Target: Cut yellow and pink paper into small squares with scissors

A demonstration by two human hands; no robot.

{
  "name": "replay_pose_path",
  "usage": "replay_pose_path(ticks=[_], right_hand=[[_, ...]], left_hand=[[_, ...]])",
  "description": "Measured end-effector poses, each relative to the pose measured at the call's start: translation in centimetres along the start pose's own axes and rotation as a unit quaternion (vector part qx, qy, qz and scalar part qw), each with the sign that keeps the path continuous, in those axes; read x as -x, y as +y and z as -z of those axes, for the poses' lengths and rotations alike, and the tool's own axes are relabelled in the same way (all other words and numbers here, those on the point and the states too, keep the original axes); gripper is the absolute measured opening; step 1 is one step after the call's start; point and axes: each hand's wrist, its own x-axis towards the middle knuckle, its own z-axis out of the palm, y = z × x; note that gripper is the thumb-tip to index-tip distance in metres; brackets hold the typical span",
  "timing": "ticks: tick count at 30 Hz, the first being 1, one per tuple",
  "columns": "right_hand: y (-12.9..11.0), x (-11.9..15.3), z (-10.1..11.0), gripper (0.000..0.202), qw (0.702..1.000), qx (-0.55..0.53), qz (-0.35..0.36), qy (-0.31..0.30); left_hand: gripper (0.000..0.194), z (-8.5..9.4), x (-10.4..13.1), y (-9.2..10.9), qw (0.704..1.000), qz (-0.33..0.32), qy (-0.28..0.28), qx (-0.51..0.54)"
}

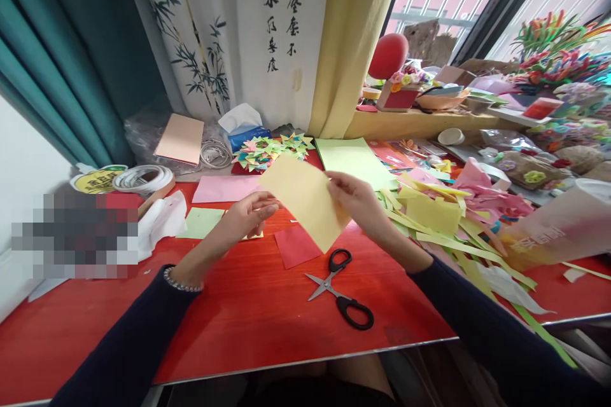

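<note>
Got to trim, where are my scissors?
In the head view, the scissors lie on the table, right of centre, just nearer you than the red paper.

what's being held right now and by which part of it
A yellow paper square, held near its upper right edge by the right hand; the left hand has no clear hold on anything.

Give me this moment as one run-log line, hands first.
right hand: holds yellow sheet | left hand: at sheet's edge, contact unclear | tabletop: scissors spread open, red paper behind them
</note>
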Motion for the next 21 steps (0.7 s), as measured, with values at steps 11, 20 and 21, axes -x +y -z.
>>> replay_pose_path(ticks=[11, 20, 21], right_hand=[[-0.2, 2.3, -1.8, 0.018, 0.958, -0.175, -0.198, -0.114], [-1.5, 2.4, -2.9, 0.025, 0.844, -0.43, -0.299, -0.115], [-1.7, 2.3, -3.0, 0.019, 0.851, -0.421, -0.297, -0.1]], left_hand=[[0.019, -0.7, 0.2, -1.2, 0.99, -0.073, 0.119, 0.022], [0.033, -1.1, 0.8, -1.6, 0.83, -0.393, 0.073, -0.39], [0.034, -1.2, 0.9, -1.4, 0.832, -0.392, 0.06, -0.387]])
